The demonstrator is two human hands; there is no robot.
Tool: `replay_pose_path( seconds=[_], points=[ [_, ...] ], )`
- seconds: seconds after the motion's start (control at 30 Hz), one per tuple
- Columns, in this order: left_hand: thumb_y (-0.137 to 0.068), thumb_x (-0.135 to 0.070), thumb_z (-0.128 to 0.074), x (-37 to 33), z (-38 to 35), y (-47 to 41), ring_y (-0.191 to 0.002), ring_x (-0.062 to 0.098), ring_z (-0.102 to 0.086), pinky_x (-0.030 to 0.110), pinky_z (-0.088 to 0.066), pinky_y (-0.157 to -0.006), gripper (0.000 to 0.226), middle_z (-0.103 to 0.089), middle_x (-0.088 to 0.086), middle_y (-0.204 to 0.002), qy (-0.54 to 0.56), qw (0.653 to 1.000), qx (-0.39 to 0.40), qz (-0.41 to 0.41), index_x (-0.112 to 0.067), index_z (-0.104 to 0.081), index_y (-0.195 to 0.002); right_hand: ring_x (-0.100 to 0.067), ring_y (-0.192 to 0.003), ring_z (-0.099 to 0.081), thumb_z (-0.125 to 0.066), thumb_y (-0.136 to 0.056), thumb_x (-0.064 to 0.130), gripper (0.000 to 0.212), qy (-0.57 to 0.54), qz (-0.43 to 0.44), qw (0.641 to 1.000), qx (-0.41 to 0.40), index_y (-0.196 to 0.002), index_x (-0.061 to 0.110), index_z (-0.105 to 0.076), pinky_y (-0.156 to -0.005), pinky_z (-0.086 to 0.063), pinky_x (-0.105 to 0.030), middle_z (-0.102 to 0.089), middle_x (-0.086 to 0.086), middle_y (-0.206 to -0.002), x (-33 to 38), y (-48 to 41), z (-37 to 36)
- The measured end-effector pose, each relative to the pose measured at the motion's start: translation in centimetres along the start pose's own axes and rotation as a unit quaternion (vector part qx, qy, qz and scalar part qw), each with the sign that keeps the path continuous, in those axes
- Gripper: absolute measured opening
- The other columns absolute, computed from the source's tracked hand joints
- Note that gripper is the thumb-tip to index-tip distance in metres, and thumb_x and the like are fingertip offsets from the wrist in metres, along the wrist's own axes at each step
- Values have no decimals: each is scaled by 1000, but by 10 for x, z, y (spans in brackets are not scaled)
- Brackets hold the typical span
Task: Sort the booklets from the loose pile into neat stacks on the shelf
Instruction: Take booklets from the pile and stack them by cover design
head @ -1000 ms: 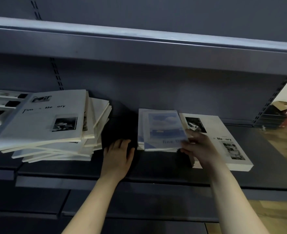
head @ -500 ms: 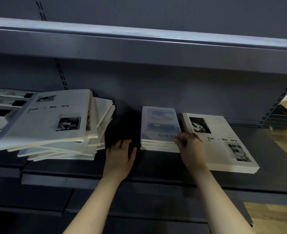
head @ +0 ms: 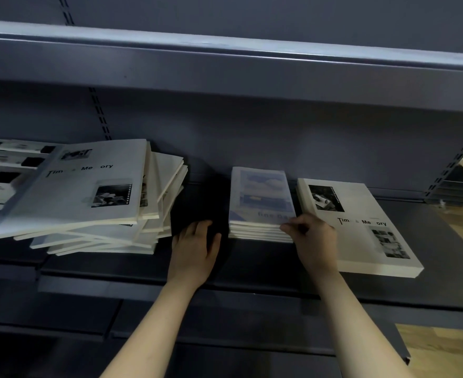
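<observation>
The loose pile [head: 88, 203] of booklets sits fanned and tilted at the left of the shelf [head: 252, 268], its top "Time & Memory" cover overhanging those beneath. To its right stand 2 tidier stacks: a small blue-covered stack [head: 261, 203] and, just beside it, a larger white stack [head: 361, 227]. The right hand [head: 310, 238] pinches the blue stack's near right corner, fingertips on the top cover. The left hand [head: 195, 249] lies flat and released on the bare shelf between pile and stack. These booklets look thin, light and slick-covered, likely to slide, so I'd grip each by its spine edge.
</observation>
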State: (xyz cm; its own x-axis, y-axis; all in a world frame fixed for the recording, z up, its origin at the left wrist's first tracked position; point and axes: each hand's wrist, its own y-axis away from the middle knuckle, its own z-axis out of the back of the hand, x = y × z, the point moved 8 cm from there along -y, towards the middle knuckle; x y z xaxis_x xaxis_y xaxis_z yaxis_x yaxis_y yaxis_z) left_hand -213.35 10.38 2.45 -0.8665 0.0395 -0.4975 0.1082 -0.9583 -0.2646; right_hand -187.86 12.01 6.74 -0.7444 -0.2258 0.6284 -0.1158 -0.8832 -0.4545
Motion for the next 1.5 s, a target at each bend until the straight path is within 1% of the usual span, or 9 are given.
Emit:
replay_pose_path(
  seconds=[0.33,0.53,0.83,0.97,1.03,1.13,1.23,1.37,1.5],
  points=[
    [-96,-40,-43,1,-2,-2,-123,25,-47,39,-31,-103,40,-53,4,-134,-9,1000,-4,0,-22,-48,-132,-9,-72,-60,-78,-77,23,17,-23,-19,999,11,-83,16,-64,-59,-38,-10,-65,5,-78,-8,-2,-3],
    [-96,-40,-44,2,-3,-2,-122,24,-48,39,-31,-103,40,-53,5,-133,-11,1000,-6,-4,-23,-48,-132,-5,-71,-55,-83,-71,23,33,-1,-19,999,39,-83,26,-52,-54,-33,-5,-58,13,-79,-9,-3,-7],
    [-96,-39,-44,3,-3,-3,-122,25,-47,40,-31,-104,39,-53,5,-133,2,1000,-1,6,-22,-49,-131,3,-67,-52,-82,-72,23,30,-15,-35,999,38,-83,26,-54,-52,-34,-4,-54,18,-75,-7,-2,-4],
    [-96,-33,-48,0,5,-2,-117,24,-51,39,-38,-100,34,-55,5,-128,62,998,-9,-10,-19,-54,-126,-8,-79,-55,-77,-79,27,27,-15,-30,998,47,-101,15,-66,-63,-34,-3,-62,5,-92,-6,4,-2],
    [-96,-28,-51,-5,11,2,-112,20,-52,29,-40,-93,30,-56,4,-123,109,993,-15,-34,-17,-57,-123,-7,-84,-54,-74,-82,24,24,-19,-25,999,37,-103,13,-68,-68,-35,-2,-62,2,-102,-4,8,2],
    [-95,-26,-53,-16,21,9,-108,14,-53,20,-37,-88,27,-55,-1,-120,142,987,-17,-67,-19,-59,-121,-14,-86,-57,-73,-82,18,17,-11,-1,1000,12,-99,14,-69,-79,-46,-19,-60,-1,-100,4,17,11],
    [-95,-27,-51,-31,36,17,-107,9,-55,23,-44,-89,29,-56,-4,-120,183,979,-24,-86,-23,-57,-123,-11,-74,-60,-73,-81,16,9,-49,-6,999,-11,-89,19,-70,-72,-49,-26,-61,5,-86,10,22,16],
    [-95,-23,-52,-56,73,26,-104,-8,-54,3,-41,-86,29,-57,-9,-119,246,959,-48,-132,-26,-55,-124,-4,-67,-60,-69,-84,19,10,-86,-16,996,24,-84,29,-67,-63,-46,-18,-67,10,-78,20,27,1],
    [-94,-16,-56,-59,128,32,-108,1,-58,11,-46,-88,27,-62,-4,-115,289,937,-125,-150,-19,-58,-121,0,-68,-60,-67,-85,22,13,-88,-7,994,62,-79,34,-65,-62,-43,-14,-67,15,-77,35,32,-19]
  ],
)
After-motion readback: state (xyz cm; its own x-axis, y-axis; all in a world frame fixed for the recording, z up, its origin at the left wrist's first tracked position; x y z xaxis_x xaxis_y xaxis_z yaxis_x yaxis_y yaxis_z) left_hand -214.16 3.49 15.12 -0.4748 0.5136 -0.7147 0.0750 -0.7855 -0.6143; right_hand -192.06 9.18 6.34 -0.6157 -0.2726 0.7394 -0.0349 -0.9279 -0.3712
